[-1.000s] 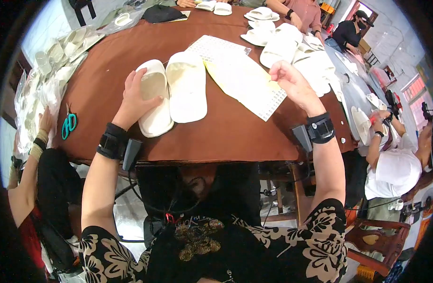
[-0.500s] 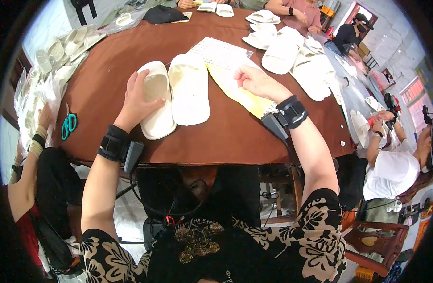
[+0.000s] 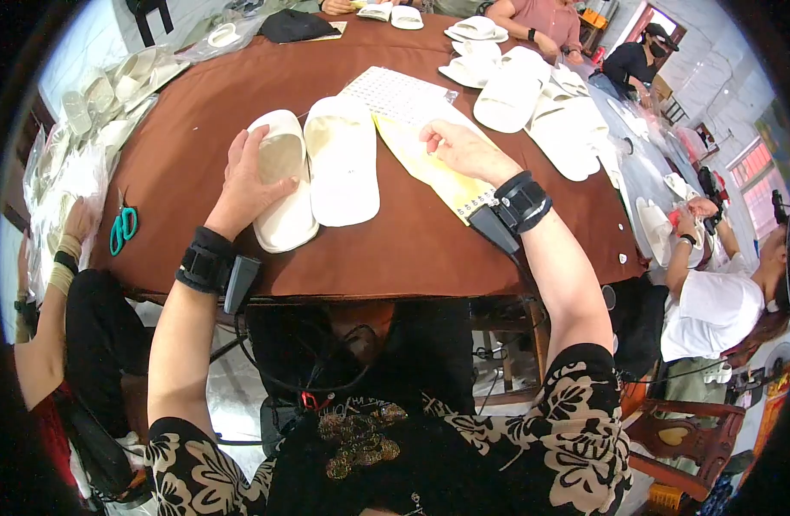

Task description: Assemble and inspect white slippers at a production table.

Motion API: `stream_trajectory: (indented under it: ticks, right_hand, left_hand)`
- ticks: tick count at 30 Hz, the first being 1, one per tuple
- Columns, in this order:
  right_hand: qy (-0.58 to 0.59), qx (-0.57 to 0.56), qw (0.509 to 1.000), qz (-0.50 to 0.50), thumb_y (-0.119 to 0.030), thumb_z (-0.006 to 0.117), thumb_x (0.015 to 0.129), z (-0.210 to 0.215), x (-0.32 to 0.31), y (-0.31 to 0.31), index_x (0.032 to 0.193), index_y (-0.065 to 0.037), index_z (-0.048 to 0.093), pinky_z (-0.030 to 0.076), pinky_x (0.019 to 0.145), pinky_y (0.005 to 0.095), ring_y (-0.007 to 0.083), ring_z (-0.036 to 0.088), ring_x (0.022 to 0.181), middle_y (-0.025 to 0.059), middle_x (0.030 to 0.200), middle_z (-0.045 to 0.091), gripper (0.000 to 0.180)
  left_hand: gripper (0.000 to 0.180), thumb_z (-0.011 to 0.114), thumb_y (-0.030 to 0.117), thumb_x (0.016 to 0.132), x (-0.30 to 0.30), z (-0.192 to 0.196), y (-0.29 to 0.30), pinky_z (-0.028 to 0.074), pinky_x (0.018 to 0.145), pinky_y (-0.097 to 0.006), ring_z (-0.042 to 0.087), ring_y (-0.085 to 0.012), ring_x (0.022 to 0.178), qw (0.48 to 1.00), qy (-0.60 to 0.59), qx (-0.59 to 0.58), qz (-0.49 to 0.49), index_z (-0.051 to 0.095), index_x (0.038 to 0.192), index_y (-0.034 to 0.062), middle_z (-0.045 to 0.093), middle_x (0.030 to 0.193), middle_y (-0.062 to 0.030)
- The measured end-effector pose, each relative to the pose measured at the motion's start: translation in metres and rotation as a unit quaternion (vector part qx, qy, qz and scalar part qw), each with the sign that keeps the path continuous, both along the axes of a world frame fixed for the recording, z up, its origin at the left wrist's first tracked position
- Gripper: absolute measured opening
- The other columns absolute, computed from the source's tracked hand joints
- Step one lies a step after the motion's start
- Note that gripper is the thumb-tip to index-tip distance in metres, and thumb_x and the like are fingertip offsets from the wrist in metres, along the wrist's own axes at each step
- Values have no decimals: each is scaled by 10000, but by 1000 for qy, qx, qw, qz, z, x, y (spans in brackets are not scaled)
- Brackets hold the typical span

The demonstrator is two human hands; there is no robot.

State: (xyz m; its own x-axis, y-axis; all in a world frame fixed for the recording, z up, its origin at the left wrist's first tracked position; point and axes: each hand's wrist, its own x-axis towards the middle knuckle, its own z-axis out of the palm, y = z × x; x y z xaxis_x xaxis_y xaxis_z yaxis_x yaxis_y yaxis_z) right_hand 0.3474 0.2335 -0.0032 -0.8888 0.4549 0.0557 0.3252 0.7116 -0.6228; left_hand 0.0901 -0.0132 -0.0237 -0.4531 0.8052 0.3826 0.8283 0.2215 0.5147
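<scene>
Shifting inward since the earlier frame, your right hand (image 3: 464, 153) is hovering over a yellow sheet (image 3: 453, 185), its fingers curling; whether they are pinching anything, you cannot tell. Your left hand (image 3: 246, 182) is clamping a cream slipper (image 3: 287, 215), smooth and round-ended, with your thumb reaching across its insole. Its matching slipper (image 3: 343, 172) is lying just beside it, broad strap facing away from you. Beyond, a white sheet (image 3: 395, 93) is showing rows of tiny dots.

Brown cloth is covering the curved counter (image 3: 205, 146), where teal-handled scissors (image 3: 123, 230) are lying at left, near crinkled clear plastic (image 3: 68, 189). More pale slippers (image 3: 511, 95) are crowding the right side, and a person in a white shirt (image 3: 713, 314) is working farther right. Your left hand and the pair are staying put, while more yellow is showing beneath your right.
</scene>
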Motion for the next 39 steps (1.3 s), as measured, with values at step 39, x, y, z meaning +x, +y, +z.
stream_trajectory:
  ticks: [39]
  right_hand:
    - [95,-18,991,91,5,517,778,3,-65,-87,986,-10,519,463,749,305,171,535,817,67,853,543,209]
  left_hand:
    - [874,766,301,614,7,0,-1,306,1028,-519,261,-453,1301,1000,-13,13,24,317,1360,221,199,1435,-231]
